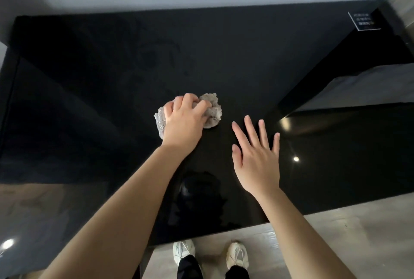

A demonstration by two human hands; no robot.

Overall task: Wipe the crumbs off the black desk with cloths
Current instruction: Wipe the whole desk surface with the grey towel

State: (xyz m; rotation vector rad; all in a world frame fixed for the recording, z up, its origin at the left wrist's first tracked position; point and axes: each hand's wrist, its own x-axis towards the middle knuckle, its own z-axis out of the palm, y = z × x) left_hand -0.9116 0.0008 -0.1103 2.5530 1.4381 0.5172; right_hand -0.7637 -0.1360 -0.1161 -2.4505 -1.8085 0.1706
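Note:
A glossy black desk (94, 90) fills most of the head view. Near its middle lies a crumpled grey cloth (214, 110). My left hand (183, 122) grips the cloth from above, fingers curled into its folds, pressing it on the desk. To the right, my right hand (257, 155) is held flat over the desk with fingers spread and straight, holding nothing. Faint wipe smears show on the surface beyond the cloth. I can make out no crumbs on the dark surface.
A small black sign card (364, 21) stands at the desk's far right corner. A white wall runs behind the desk. The desk's near edge is by my shoes (237, 256) on a pale floor. Ceiling lights reflect on the gloss.

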